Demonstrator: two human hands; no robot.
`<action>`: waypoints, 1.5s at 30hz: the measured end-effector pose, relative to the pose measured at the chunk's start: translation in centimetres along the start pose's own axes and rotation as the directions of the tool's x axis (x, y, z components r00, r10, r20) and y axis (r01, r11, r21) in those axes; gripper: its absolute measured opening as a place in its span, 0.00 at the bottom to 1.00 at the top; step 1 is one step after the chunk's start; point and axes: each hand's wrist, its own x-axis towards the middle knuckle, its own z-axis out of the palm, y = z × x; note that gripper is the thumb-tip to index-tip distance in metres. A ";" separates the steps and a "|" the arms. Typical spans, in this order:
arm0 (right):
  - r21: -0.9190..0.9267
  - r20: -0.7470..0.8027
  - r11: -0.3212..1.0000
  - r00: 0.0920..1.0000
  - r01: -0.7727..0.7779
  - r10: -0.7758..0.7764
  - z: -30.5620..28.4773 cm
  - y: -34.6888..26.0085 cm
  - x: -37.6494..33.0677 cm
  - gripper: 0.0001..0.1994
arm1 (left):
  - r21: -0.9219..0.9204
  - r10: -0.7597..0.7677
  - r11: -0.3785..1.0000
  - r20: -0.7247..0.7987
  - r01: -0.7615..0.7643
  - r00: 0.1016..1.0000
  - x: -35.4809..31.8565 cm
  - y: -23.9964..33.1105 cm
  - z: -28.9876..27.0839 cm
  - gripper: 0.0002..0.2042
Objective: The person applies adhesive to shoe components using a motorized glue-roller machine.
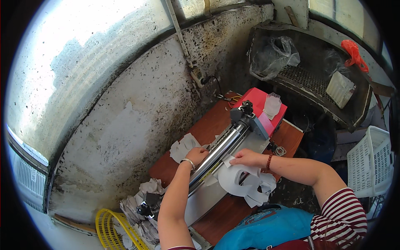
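Observation:
A machine with a long shiny metal roller (221, 149) and a red end housing (255, 101) lies across the table. My left hand (197, 155) is on the roller's far side, fingers drawn together close to it; what they hold, if anything, is hidden. Beside that hand lie white flat pieces (181, 146). On the near side, my right hand (246, 158) pinches a small white flat piece (228, 160) at the roller's edge. White cut-out sheets with curved openings (227, 180) rest below my right hand, partly over the machine's grey bed (203, 205).
A reddish-brown table (164, 166) carries the machine against a stained wall. White scraps (141, 204) pile up by a yellow basket (109, 229). A clear cup-like item (272, 106) is on the red housing. At right stand a white crate (371, 164) and a dark metal rack (308, 85).

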 end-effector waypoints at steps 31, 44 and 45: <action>-0.203 -0.224 0.975 0.966 0.087 -0.133 0.7 2.2 -0.8 0.18 | 0.112 0.070 0.994 -0.717 0.016 0.693 -1.2 2.4 -2.1 0.22; -0.189 -0.223 0.973 0.959 0.133 -0.174 1.1 1.6 0.4 0.17 | 0.149 0.041 0.988 -0.085 -0.028 0.996 0.3 0.0 -0.5 0.14; -0.177 -0.251 0.959 0.933 0.220 -0.260 1.1 2.3 0.1 0.16 | 0.150 0.043 0.988 -0.087 -0.029 0.995 0.5 -0.1 -0.6 0.14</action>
